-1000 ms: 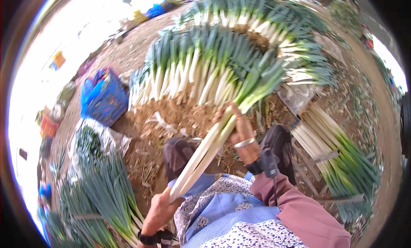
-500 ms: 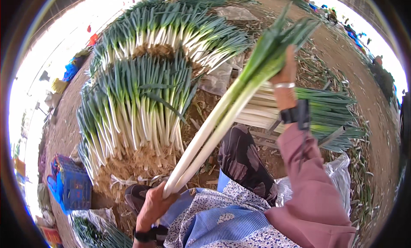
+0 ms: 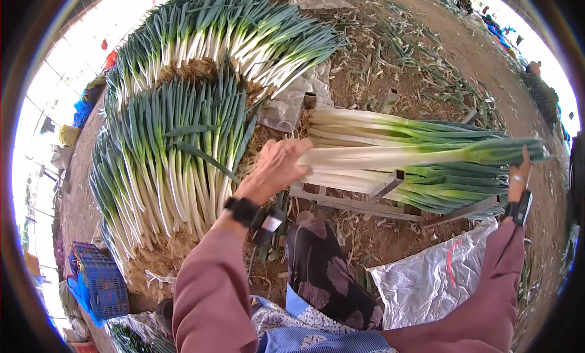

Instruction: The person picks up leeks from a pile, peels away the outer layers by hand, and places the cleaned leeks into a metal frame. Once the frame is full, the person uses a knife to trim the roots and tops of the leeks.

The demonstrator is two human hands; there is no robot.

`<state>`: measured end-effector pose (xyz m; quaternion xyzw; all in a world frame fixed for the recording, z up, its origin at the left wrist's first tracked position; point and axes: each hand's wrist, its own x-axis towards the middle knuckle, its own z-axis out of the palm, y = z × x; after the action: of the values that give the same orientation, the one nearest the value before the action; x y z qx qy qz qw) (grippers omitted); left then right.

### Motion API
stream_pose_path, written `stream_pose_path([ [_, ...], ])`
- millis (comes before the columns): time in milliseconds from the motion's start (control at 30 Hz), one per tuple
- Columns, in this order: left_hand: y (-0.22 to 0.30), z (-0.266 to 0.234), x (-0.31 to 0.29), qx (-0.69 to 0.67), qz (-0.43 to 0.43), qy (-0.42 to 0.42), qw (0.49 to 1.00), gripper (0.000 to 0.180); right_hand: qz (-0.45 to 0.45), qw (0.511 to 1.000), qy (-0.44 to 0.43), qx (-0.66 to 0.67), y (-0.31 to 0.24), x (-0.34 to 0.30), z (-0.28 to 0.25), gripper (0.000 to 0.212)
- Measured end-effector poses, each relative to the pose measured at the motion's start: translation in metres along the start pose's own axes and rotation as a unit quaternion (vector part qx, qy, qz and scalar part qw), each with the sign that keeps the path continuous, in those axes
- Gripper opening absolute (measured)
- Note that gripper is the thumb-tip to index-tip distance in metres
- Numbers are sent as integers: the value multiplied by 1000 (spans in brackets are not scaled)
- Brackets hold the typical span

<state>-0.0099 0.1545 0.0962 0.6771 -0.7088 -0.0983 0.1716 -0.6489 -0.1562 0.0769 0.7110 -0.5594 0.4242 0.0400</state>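
Between my two hands lie long leeks (image 3: 390,156), their white ends to the left and green tops to the right. My left hand (image 3: 277,167) is closed round the white root end. At the far right, my right hand (image 3: 520,167) grips the green leaves near their tips. Both hands hold them level, over a stack of trimmed leeks (image 3: 359,124) lying the same way in a metal rack (image 3: 359,205). Whether the held leeks touch the stack cannot be made out.
Large bundles of untrimmed leeks (image 3: 177,158) with rooty ends fill the left, more (image 3: 244,30) behind. A blue plastic crate (image 3: 105,286) stands at lower left. Silver sheeting (image 3: 426,280) lies before the rack. Rack posts (image 3: 389,185) stick up. Leaf scraps (image 3: 414,54) litter the ground.
The held leeks have swung from a steep slant in front of me to level over the rack. My left hand moved up and forward; my right moved right and down.
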Motion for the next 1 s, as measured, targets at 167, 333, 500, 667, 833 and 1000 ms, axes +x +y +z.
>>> stream_pose_path([
  [167,-8,68,79,16,31,-9,999,39,61,955,59,-285,49,-28,-31,54],
  [333,-56,89,65,142,-122,-49,981,46,-125,973,-184,59,-252,-98,97,37],
  [500,-49,39,26,-27,-77,137,987,31,-292,901,-321,12,-251,-139,160,29],
  [667,-78,-10,-107,-98,-254,113,956,26,-315,903,-288,42,-255,-149,174,32],
  [833,-75,-8,-214,-130,-362,109,916,22,-351,889,-288,64,-260,-145,165,29],
  [1000,-66,20,-249,-65,-335,86,936,15,-352,865,-346,87,-266,-145,175,25],
])
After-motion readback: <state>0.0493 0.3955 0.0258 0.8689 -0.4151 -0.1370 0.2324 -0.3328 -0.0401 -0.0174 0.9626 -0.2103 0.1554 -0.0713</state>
